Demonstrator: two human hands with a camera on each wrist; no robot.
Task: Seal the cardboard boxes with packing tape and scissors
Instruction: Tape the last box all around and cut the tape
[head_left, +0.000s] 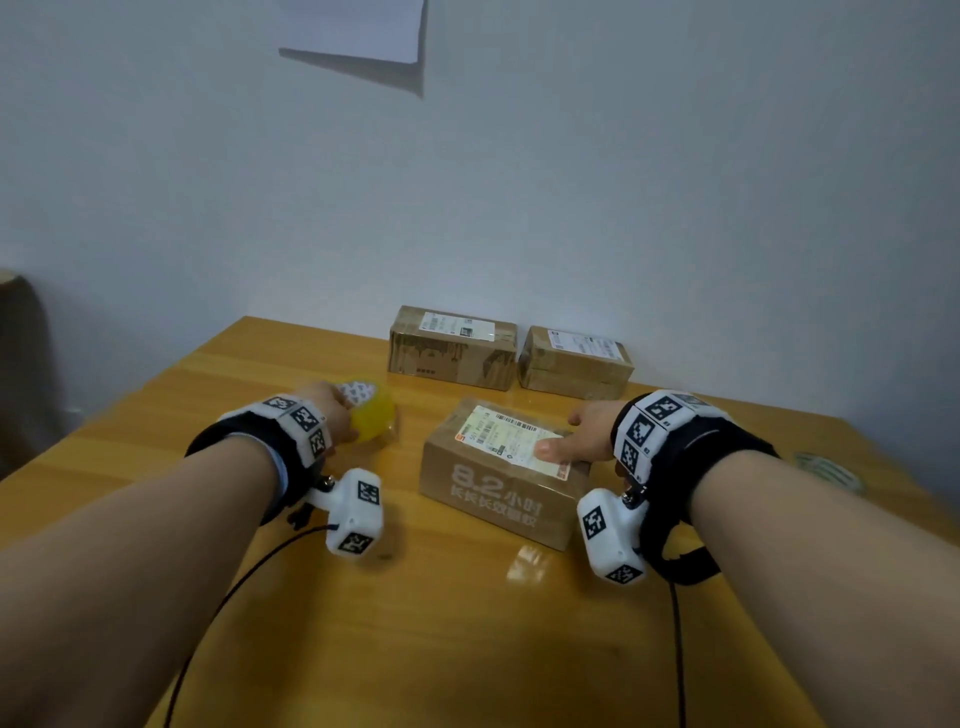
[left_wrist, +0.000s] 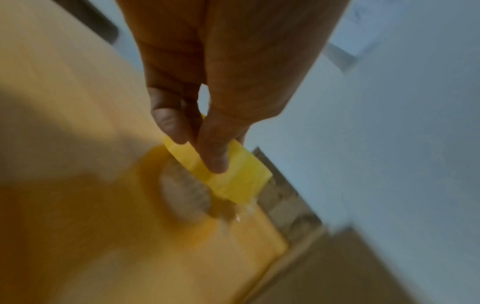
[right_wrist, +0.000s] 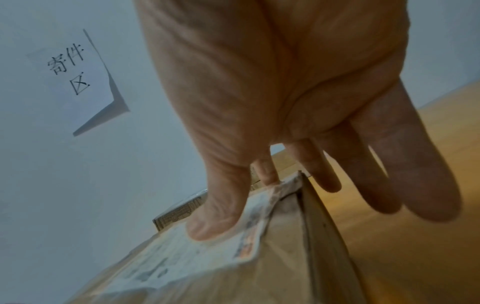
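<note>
A cardboard box (head_left: 498, 483) with a white shipping label lies in the middle of the wooden table (head_left: 467, 623). My right hand (head_left: 576, 436) rests on the right end of that box (right_wrist: 207, 267), thumb flat on the label and the other fingers straight past its edge. Left of the box, my left hand (head_left: 332, 410) grips a yellow roll of packing tape (head_left: 371, 415) just above the table. In the left wrist view the fingers (left_wrist: 213, 152) pinch the tape roll (left_wrist: 228, 174) by its rim. No scissors show in any view.
Two more labelled cardboard boxes (head_left: 452, 345) (head_left: 574, 361) stand side by side at the back, against the wall. A second tape roll (head_left: 831, 470) lies flat near the table's right edge. A paper sign (right_wrist: 75, 78) hangs on the wall. Cables trail from both wrists.
</note>
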